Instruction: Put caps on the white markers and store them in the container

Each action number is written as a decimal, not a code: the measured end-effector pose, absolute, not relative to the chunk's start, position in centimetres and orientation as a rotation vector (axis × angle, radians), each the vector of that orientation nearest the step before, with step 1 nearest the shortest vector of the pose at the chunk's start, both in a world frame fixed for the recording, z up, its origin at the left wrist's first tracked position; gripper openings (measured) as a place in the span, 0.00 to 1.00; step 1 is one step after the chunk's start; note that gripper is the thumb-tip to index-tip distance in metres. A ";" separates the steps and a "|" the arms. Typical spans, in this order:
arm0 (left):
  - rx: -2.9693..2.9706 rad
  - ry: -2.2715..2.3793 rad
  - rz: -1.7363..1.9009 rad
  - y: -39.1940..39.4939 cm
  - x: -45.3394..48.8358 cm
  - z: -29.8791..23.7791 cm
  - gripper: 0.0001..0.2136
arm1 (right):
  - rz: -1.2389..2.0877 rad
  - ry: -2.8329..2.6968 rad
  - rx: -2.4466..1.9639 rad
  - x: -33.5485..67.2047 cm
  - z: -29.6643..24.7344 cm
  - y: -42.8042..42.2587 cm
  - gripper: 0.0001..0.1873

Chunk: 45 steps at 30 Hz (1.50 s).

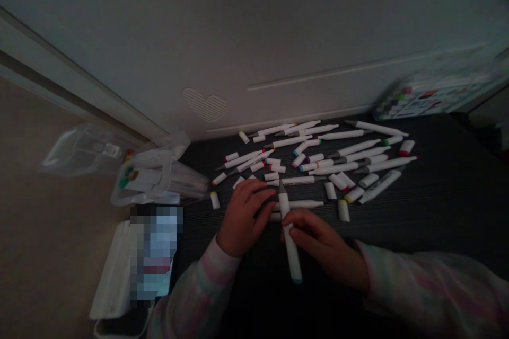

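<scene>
A white marker [292,246] with a bare grey tip and a blue end is pinched in the fingers of my right hand [324,246], tip pointing away from me. Just left of its tip, my left hand [246,217] rests low over the table, fingers bent and slightly apart, with nothing clearly held. Its fingertips are near a white cap [271,176] and an uncapped marker [300,204] lying crosswise behind the held one. Beyond both hands, several uncapped white markers [344,135] and loose caps with coloured ends, such as a yellow-banded cap [344,211], lie scattered.
On the left stand a clear plastic case [159,175] holding some items and its transparent lid [85,151]. A lit, pixelated screen [161,254] lies below them. A clear pack of markers [433,95] leans at the back right. A pale panel [278,63] rises behind the dark table [437,196].
</scene>
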<state>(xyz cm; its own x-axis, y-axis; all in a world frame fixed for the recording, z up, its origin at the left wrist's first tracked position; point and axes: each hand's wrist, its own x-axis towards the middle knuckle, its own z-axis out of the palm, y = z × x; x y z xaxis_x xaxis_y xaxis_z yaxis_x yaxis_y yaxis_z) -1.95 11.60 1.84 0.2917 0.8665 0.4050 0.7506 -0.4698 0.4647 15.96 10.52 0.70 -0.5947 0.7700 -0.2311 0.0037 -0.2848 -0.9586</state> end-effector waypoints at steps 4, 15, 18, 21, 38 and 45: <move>2.361 1.525 0.930 11.7 -2.0 1.7 0.09 | 1.947 -1.377 -0.987 15.9 0.5 10.4 0.09; 2.334 1.570 0.930 11.8 -2.2 1.6 0.08 | 2.028 -1.210 -0.888 15.7 0.2 10.1 0.23; 2.336 1.582 0.923 11.8 -2.3 1.6 0.08 | 2.045 -1.181 -0.862 15.7 0.3 10.1 0.25; 2.338 1.592 0.929 11.8 -2.3 1.6 0.08 | 2.070 -1.154 -0.859 15.6 0.5 10.1 0.26; 2.342 1.605 0.920 11.9 -2.4 1.5 0.08 | 2.143 -1.135 -0.865 15.6 0.9 10.4 0.13; 2.327 1.601 0.924 11.8 -2.4 1.5 0.08 | 2.155 -1.109 -0.853 15.7 0.7 10.3 0.10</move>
